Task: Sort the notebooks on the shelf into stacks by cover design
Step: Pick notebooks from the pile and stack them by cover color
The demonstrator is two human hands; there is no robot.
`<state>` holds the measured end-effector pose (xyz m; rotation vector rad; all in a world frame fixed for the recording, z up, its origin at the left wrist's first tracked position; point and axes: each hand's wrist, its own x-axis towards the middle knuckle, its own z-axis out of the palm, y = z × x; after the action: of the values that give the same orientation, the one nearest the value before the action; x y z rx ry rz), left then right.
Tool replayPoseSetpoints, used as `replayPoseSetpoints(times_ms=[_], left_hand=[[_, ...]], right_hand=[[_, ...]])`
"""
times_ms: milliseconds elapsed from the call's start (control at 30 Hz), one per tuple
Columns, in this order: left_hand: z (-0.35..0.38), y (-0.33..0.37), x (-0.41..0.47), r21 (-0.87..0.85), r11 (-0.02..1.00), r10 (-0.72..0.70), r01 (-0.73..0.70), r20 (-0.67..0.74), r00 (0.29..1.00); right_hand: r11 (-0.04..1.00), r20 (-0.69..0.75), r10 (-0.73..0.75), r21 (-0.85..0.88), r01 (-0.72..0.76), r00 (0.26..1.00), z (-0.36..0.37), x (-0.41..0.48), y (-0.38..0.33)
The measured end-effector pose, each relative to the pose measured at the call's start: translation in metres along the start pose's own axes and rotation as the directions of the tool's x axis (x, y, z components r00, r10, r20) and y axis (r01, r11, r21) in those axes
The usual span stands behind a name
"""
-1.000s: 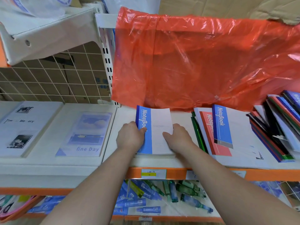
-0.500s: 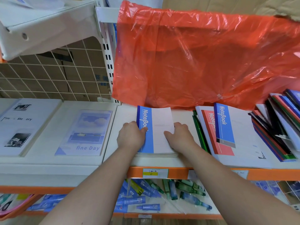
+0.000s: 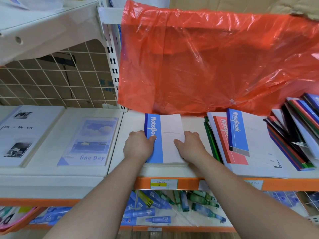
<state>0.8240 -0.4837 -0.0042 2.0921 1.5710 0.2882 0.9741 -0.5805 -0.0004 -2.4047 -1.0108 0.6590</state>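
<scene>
Hands hold as they did a second ago: the left hand (image 3: pixel 138 146) and right hand (image 3: pixel 191 146) still clasp the blue-striped NoteBook stack (image 3: pixel 170 135) from either side. Each thumb lies on the top cover and the fingers curl against the stack's edge. The stack sits at frame centre on the white shelf (image 3: pixel 172 172), where it was before.

A pink basket (image 3: pixel 17 219) shows at lower left; I cannot tell what is in it. On the lower shelf, blue and green bottles (image 3: pixel 155 209) lie jumbled.

Right of the stack lies a mixed pile with a red NoteBook (image 3: pixel 236 157) and a blue NoteBook (image 3: pixel 237 131) on top of it. Further right, more notebooks (image 3: pixel 293 135) lean together. A "fine Day" notebook (image 3: pixel 89 140) lies at left. A red plastic bag (image 3: pixel 207 66) hangs over the shelf's back.
</scene>
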Motion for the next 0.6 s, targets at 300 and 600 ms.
replayPoseSetpoints(times_ms=[300, 600], left_hand=[[-0.002, 0.000, -0.003, 0.026, 0.999, -0.030, 0.029, 0.019, 0.999], [-0.011, 0.062, -0.016, 0.385, 0.846, 0.394, -0.368, 0.012, 0.919]], right_hand=[[1.000, 0.024, -0.002, -0.008, 0.002, 1.000, 0.001, -0.004, -0.003], [0.906, -0.094, -0.268, -0.363, 0.218, 0.959, -0.061, -0.011, 0.022]])
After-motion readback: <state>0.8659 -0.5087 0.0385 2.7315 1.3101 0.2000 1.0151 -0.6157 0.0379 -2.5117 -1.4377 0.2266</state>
